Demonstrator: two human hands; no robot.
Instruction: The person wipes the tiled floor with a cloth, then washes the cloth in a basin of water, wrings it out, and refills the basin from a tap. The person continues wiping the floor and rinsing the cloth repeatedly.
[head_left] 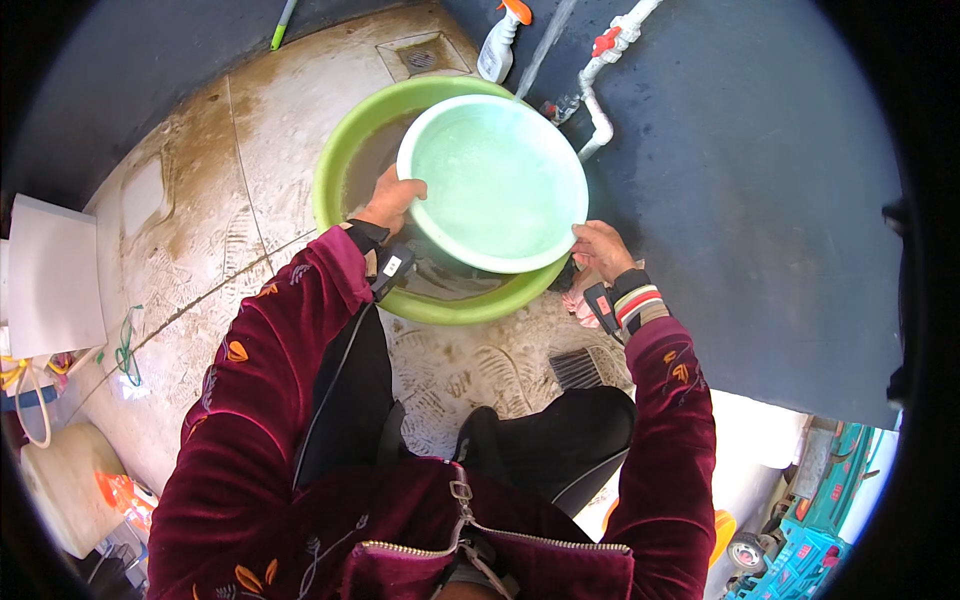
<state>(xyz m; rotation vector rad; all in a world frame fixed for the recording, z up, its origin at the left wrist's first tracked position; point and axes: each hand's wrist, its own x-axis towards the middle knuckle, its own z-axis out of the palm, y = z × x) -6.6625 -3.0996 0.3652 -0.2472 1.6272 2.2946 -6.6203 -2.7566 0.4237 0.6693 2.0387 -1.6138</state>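
A pale mint-green plastic basin (408, 160) is held over a larger lime-green tub (345, 130). My left hand (391, 199) grips the basin's left rim, thumb on top and fingers beneath. On the lower right of the same rim, my right hand (601, 248) pinches the edge. Clear water seems to fill the basin, and bubbles or splashes show at its far side, where a stream (545, 45) comes down. Murky greyish water (440, 278) stands in the tub below. Both my wrists carry dark straps with small boxes.
White pipework with a red valve (606, 41) runs along the dark wall at right. A spray bottle (497, 45) stands behind the tub, near a floor drain (422, 56). A second grate (577, 369) lies by my right knee. Muddy footprints mark the tiles.
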